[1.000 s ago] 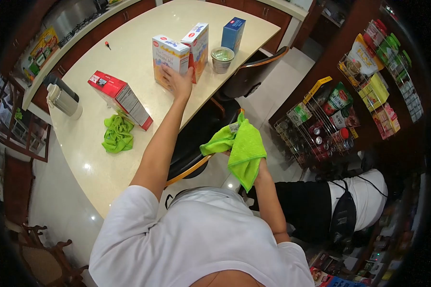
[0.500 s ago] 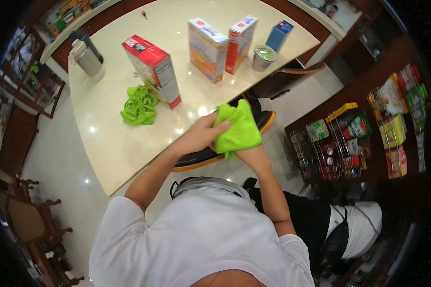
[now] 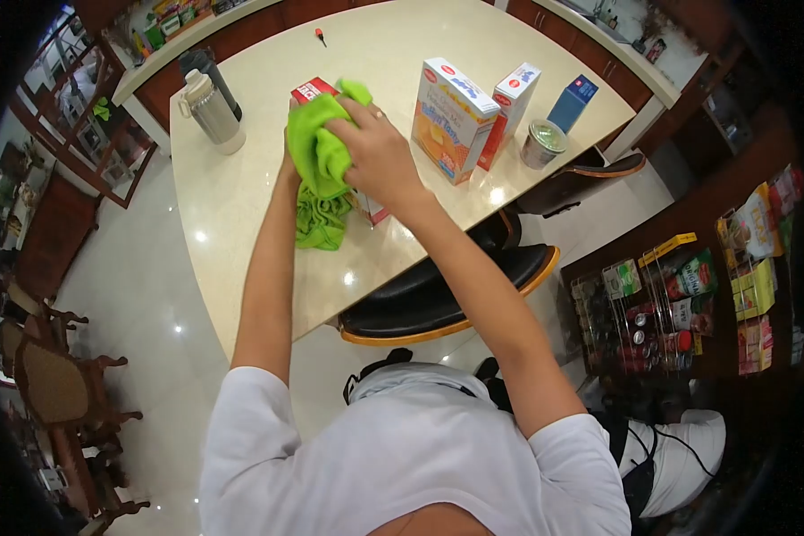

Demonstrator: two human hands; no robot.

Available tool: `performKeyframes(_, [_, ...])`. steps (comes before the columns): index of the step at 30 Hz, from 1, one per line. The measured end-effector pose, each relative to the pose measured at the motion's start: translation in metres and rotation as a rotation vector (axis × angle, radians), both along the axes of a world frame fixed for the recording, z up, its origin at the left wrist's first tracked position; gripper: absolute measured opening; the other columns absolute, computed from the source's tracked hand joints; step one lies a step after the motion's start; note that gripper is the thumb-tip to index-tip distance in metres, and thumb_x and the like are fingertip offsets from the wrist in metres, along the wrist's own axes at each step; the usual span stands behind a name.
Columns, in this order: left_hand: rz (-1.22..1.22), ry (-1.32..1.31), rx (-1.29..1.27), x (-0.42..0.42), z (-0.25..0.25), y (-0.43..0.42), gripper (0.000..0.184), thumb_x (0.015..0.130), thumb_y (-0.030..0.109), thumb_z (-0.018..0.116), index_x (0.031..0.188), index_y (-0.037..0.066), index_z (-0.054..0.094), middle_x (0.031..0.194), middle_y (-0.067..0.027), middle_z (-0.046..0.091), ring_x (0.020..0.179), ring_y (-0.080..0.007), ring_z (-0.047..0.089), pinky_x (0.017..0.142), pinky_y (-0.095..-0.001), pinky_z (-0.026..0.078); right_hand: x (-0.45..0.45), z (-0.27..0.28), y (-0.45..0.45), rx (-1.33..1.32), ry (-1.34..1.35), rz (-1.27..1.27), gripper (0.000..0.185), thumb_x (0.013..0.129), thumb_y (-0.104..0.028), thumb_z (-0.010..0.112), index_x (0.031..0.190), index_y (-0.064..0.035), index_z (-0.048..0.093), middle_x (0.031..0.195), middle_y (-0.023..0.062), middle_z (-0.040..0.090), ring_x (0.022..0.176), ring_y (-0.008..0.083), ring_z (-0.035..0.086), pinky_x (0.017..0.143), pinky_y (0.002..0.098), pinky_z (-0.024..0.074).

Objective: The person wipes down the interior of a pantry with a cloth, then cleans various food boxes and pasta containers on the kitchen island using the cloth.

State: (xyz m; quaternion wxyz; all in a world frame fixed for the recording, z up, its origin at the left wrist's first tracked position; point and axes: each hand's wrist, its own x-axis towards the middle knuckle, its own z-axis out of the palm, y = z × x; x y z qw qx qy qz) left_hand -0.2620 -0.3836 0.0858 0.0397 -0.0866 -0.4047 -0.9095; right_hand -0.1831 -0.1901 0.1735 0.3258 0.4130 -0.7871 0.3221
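My right hand (image 3: 380, 156) has its fingers closed on a bright green cloth (image 3: 320, 147), which lies against the red-topped box (image 3: 313, 90) on the table. Most of that box is hidden behind the cloth and my hands. At the box's left side is my left hand (image 3: 291, 147), its fingers out of sight behind the cloth. A second green cloth (image 3: 322, 223) lies crumpled on the table just below. To the right stand an orange-and-white box (image 3: 451, 125) and a red-and-white box (image 3: 509, 112).
A steel flask (image 3: 213, 116) and a dark bottle (image 3: 210, 76) stand at the table's left. A blue box (image 3: 573, 103) and a lidded tub (image 3: 543, 145) are at the right. Black chairs (image 3: 438, 299) line the near edge. A snack rack (image 3: 670, 304) and another person (image 3: 679, 456) are at right.
Both hands have moved left and away from me, bringing the green cloth from over the near edge to the red-topped box. The view has shifted, so the table sits further right and lower.
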Motion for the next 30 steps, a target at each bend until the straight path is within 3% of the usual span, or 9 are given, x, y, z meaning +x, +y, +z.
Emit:
performKeyframes(3, [0.112,-0.02,-0.095,-0.014,-0.004,0.003,0.065,0.088,0.06,0.039,0.106,0.0,0.057,0.096,-0.0071,0.062,0.084,-0.0148,0.059,0.077,-0.0275,0.048,0.016,-0.022,0.031,-0.144,-0.062,0.092,0.04,0.072,-0.01,0.065,0.11,-0.0019,0.053,0.126,0.02,0.045,0.114,0.0385,0.044,0.094,0.0393,0.0396])
performKeyframes(8, [0.286,0.062,-0.826,0.014,0.03,0.013,0.055,0.085,0.052,0.054,0.102,0.0,0.057,0.089,-0.0027,0.061,0.078,-0.0095,0.055,0.07,-0.0247,0.045,0.044,-0.068,0.066,-0.327,-0.399,0.037,0.042,0.081,-0.01,0.058,0.12,0.0011,0.049,0.137,0.0243,0.034,0.125,0.037,0.036,0.102,0.0362,0.0312])
performKeyframes(12, [0.34,0.244,-0.792,0.059,0.068,0.068,0.035,0.078,0.022,0.069,0.102,0.001,0.055,0.089,-0.002,0.06,0.081,-0.0098,0.054,0.072,-0.0244,0.045,0.053,-0.002,0.065,-0.51,-0.073,-0.105,0.049,0.074,-0.012,0.06,0.121,-0.0011,0.048,0.14,0.0237,0.029,0.127,0.0414,0.03,0.102,0.0468,0.0283])
performKeyframes(16, [0.578,0.334,-0.846,0.095,0.078,0.103,0.037,0.075,0.013,0.071,0.105,0.001,0.052,0.096,-0.0038,0.058,0.087,-0.011,0.054,0.074,-0.0248,0.045,0.065,0.025,0.041,0.087,0.217,-0.312,0.032,0.067,-0.018,0.065,0.096,-0.0059,0.057,0.127,0.0189,0.045,0.113,0.0351,0.047,0.095,0.043,0.0368])
performKeyframes(18, [0.385,0.263,-0.13,0.102,0.076,0.107,0.04,0.075,0.015,0.071,0.106,0.002,0.05,0.1,-0.0052,0.055,0.088,-0.012,0.052,0.076,-0.0258,0.044,0.069,0.045,0.045,0.081,0.137,-0.231,0.031,0.067,-0.019,0.066,0.093,-0.0055,0.057,0.118,0.0175,0.05,0.104,0.0346,0.051,0.09,0.043,0.0391])
performKeyframes(22, [0.789,0.466,-0.705,0.133,0.082,0.102,0.048,0.065,0.019,0.079,0.099,0.002,0.049,0.094,-0.0035,0.052,0.081,-0.0128,0.05,0.076,-0.0268,0.044,0.062,0.045,0.071,-0.136,-0.035,-0.219,0.032,0.065,-0.021,0.067,0.09,-0.0033,0.056,0.095,0.0138,0.055,0.084,0.0334,0.056,0.078,0.0432,0.0429])
performKeyframes(26, [0.959,0.486,-0.917,0.135,0.084,0.111,0.043,0.068,0.016,0.076,0.097,0.002,0.048,0.088,-0.0039,0.046,0.081,-0.0125,0.048,0.072,-0.0232,0.04,0.069,0.03,0.041,-0.308,0.238,-0.084,0.029,0.07,-0.026,0.062,0.086,-0.0021,0.056,0.125,0.022,0.047,0.103,0.0353,0.053,0.093,0.053,0.0333])
performKeyframes(28, [0.794,0.388,-0.453,0.126,0.075,0.103,0.027,0.082,0.017,0.064,0.099,0.002,0.049,0.091,-0.0037,0.05,0.081,-0.012,0.049,0.072,-0.0232,0.041,0.092,0.034,0.035,-0.077,0.278,0.067,0.04,0.071,-0.024,0.062,0.104,-0.0013,0.059,0.133,0.0196,0.042,0.11,0.0354,0.051,0.098,0.0502,0.03])
performKeyframes(30, [0.806,0.265,-0.423,0.138,0.098,0.093,0.032,0.089,0.029,0.057,0.104,0.002,0.05,0.095,-0.0051,0.056,0.083,-0.0124,0.054,0.074,-0.0256,0.044,0.072,0.0,0.041,0.224,0.429,0.032,0.046,0.073,-0.026,0.063,0.112,-0.0022,0.057,0.132,0.0199,0.044,0.111,0.0331,0.05,0.097,0.0484,0.0316])
